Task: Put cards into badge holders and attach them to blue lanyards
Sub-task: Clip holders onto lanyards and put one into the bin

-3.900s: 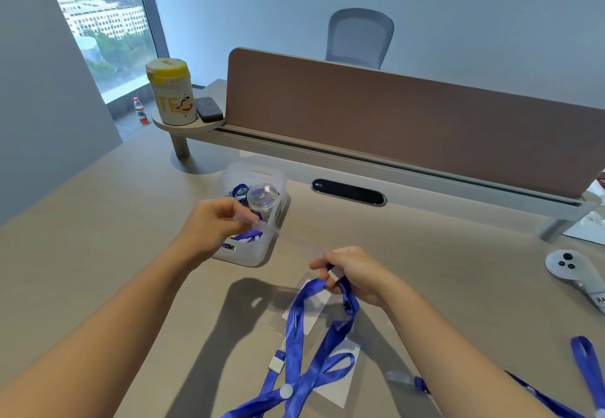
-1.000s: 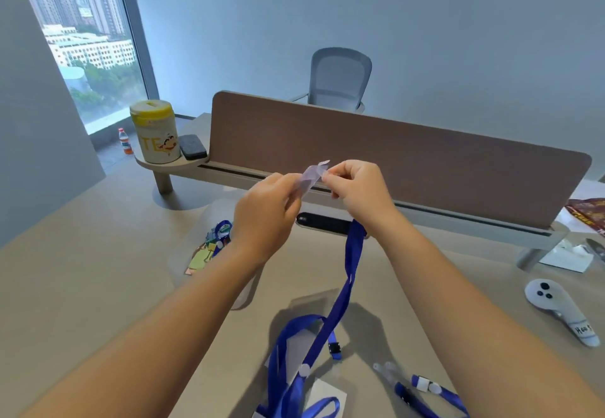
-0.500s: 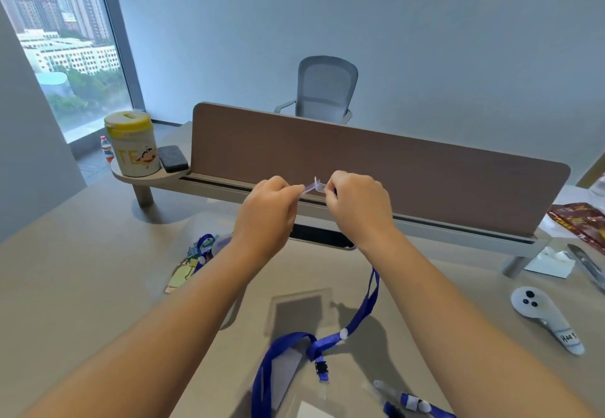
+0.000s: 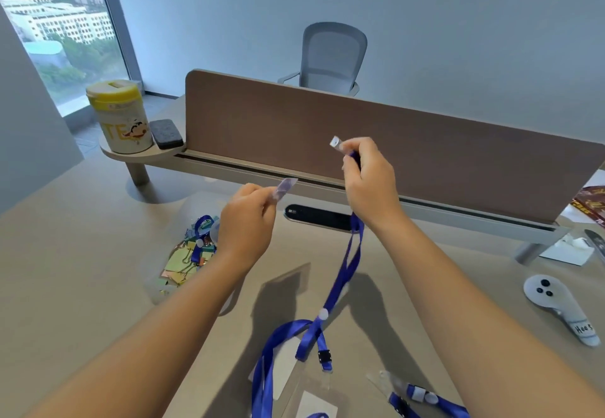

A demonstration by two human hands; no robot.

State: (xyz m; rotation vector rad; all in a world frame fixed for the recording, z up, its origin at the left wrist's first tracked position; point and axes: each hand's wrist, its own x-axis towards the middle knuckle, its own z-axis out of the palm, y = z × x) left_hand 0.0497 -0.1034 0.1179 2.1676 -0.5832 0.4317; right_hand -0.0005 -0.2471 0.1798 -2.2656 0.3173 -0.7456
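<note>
My right hand point(image 4: 368, 185) is raised above the desk and pinches the clip end point(image 4: 335, 141) of a blue lanyard point(image 4: 348, 263), which hangs down to the desk. My left hand point(image 4: 247, 227) holds a small clear strap piece point(image 4: 284, 187) between thumb and fingers, apart from the clip. White cards in clear badge holders point(image 4: 288, 368) lie on the desk under the lanyard's loop. A second blue lanyard point(image 4: 432, 401) lies at the bottom right.
A clear tray point(image 4: 157, 286) with binder clips and a lanyard sits left of my left arm. A brown divider panel point(image 4: 425, 152) crosses the desk. A yellow-lidded canister point(image 4: 119, 116) stands back left. A white controller point(image 4: 556, 306) lies at right.
My hands, which were together at the clip, have pulled apart: the right went up and right with the lanyard end, the left dropped with the clear strap piece.
</note>
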